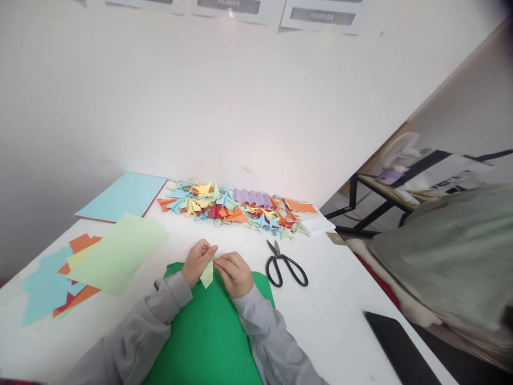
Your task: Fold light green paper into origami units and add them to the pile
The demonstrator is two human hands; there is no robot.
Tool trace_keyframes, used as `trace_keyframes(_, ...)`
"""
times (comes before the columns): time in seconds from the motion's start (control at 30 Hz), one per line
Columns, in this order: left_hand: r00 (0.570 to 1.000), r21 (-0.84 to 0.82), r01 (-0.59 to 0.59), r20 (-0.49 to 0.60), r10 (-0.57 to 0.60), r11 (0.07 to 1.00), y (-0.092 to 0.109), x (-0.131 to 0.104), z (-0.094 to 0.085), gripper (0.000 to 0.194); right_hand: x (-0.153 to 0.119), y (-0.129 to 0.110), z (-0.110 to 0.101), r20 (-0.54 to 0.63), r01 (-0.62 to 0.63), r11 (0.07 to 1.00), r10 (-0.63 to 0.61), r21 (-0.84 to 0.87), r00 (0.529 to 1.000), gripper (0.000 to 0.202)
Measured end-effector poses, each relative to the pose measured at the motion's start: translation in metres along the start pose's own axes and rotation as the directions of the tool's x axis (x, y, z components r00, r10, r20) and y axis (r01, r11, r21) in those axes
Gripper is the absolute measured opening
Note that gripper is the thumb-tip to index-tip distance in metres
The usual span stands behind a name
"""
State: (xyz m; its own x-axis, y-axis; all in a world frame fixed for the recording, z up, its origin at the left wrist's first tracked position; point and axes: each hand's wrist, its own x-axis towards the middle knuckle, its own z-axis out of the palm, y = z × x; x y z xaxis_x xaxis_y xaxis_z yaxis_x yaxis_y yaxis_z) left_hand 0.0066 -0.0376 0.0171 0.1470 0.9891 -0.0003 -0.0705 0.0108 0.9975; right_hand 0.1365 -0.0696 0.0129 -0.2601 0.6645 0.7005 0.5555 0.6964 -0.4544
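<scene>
Between my two hands is a small piece of folded light green paper [207, 274], held above a green sheet [208, 331]. My left hand [197, 261] pinches it from the left, thumb on top. Closed fingertips of my right hand [234, 272] meet its right edge. Part of the paper is hidden behind the fingers. Just right of my right hand lies a pair of black-handled scissors [285, 264], blades slightly apart. Beyond my hands, a long heap of small folded paper planes [224, 208] in many colours runs along the wall.
At the left lie loose light green sheets [120, 251] over blue, orange and yellow paper scraps [54, 283]. A light blue sheet stack [124, 195] sits behind them. A black flat object [401, 347] rests at the right edge. A shelf [377, 187] stands beyond the table.
</scene>
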Motion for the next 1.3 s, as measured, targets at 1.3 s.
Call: trace_keyframes(1.3,1.0,-0.008,0.002,0.004,-0.001,1.0,0.002,-0.003,-0.005,0.034,0.007,0.018,0.0,0.243,-0.366,0.019,0.716,0.93,0.654,0.021)
